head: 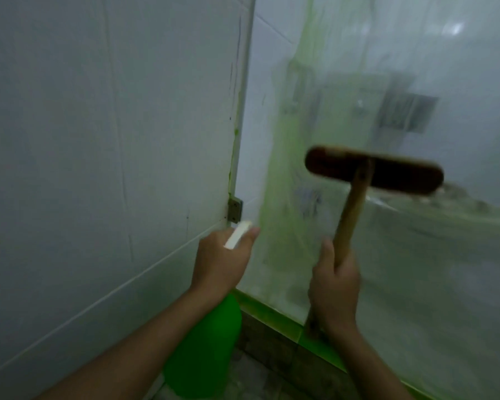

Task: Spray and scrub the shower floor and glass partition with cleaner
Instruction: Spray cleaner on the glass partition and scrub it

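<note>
My left hand grips the white head of a green spray bottle, its nozzle aimed at the lower left of the glass partition. My right hand holds the wooden handle of a scrub brush, whose dark brown head lies crosswise against the glass at mid height. Green cleaner runs down the glass in streaks near its left edge. The glass looks cloudy and wet. The shower floor shows as dark stone tile at the bottom.
A white tiled wall fills the left side and meets the glass at a metal hinge bracket. A green-stained strip runs along the base of the glass. Blurred bathroom fittings show behind the partition.
</note>
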